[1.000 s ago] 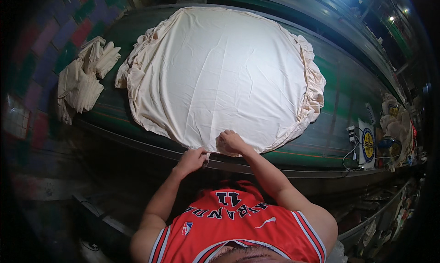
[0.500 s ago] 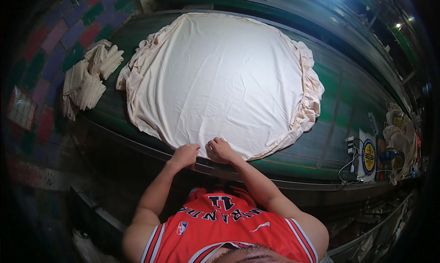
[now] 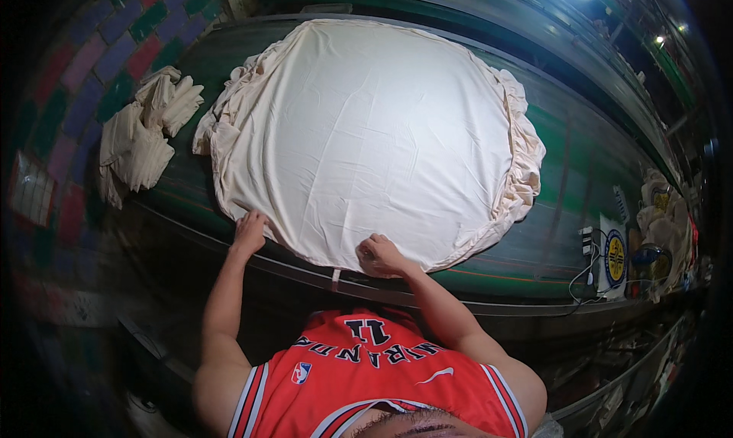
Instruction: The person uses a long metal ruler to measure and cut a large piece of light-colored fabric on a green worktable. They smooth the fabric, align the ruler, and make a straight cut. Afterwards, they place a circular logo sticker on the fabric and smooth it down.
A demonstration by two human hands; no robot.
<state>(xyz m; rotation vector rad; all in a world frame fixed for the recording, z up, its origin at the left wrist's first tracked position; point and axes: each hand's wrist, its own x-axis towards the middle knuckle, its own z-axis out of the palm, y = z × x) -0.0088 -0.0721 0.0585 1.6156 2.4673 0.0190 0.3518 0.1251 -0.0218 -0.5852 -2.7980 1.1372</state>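
Note:
A wide cream cloth (image 3: 374, 148) with gathered, ruffled sides lies spread over a long green table (image 3: 569, 232). At its front left edge, my left hand (image 3: 250, 232) has its fingers closed on the fabric. My right hand (image 3: 380, 255) is curled over the front edge, right of the middle, with its fingers closed on the cloth there. Between my hands a narrow pale strip (image 3: 336, 277) hangs from the cloth over the table's front rail. Small creases run across the cloth's smooth middle.
Crumpled cream fabric (image 3: 141, 136) is heaped at the table's left end by a painted brick wall (image 3: 99, 71). Toward the right end stand a printed white panel (image 3: 613, 256), a power strip (image 3: 587, 242) with cables, and more cloth (image 3: 658, 228). A metal rail (image 3: 427, 294) edges the table.
My left hand has moved left along the cloth's front edge, away from my right hand. The right hand has shifted slightly right and nearer. The pale strip now shows between them.

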